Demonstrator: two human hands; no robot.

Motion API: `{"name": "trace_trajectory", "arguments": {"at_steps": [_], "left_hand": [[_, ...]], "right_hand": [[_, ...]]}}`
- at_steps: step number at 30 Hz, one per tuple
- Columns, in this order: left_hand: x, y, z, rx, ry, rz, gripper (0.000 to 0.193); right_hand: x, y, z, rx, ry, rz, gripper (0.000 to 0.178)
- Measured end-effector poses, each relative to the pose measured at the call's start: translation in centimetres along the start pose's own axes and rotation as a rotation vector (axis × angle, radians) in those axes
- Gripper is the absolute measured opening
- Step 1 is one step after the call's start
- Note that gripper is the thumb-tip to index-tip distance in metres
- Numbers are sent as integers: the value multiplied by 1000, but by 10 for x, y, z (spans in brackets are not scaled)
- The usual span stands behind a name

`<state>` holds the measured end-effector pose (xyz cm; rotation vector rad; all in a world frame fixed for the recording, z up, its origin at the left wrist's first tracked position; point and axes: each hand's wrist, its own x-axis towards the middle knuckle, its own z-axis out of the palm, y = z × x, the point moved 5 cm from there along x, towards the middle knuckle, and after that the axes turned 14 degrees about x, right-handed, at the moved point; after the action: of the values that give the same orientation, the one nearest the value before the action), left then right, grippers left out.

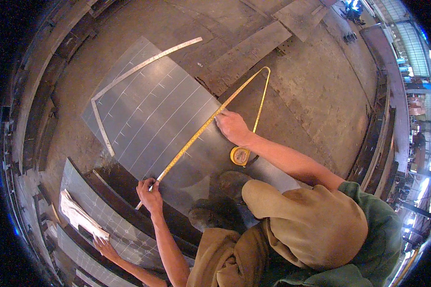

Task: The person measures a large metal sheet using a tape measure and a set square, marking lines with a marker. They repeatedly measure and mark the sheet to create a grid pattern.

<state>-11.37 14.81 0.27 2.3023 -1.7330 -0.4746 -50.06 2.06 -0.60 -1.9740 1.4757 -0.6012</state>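
Note:
A flat grey metal plate (148, 119), ruled with pale lines and short cross marks, lies under my hands. Across it runs the yellow blade of a tape measure (196, 136). My left hand (150, 195) is closed on the blade at the plate's near left edge; a thin pale strip sticks out beyond the fingers. At the plate's far right edge, my right hand (232, 128) has its fingers closed against the blade; what they pinch is hidden. Past it the blade bends back in a loop to its yellow case (239, 156). A metal carpenter's square (148, 61) rests on the plate's far left part.
A co-worker's hand (103, 246) touches a pale folded bundle (81, 215) on another marked plate (124, 234), lower left. My shoes (208, 213) stand on the near part of my plate. Dark steel strips (246, 52) lie beyond; long beams (376, 138) line the right side.

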Motion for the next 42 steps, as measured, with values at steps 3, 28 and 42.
{"name": "trace_trajectory", "arguments": {"at_steps": [3,28,42], "left_hand": [[1,4,0,2,1,12,17],[1,6,0,22,2,52,18],[1,7,-1,35,46,82,17]], "right_hand": [[4,-3,-1,-85,-51,87,15],[33,41,-53,-92,-123,73,24],[36,38,-54,-127,-110,47,23]]}}
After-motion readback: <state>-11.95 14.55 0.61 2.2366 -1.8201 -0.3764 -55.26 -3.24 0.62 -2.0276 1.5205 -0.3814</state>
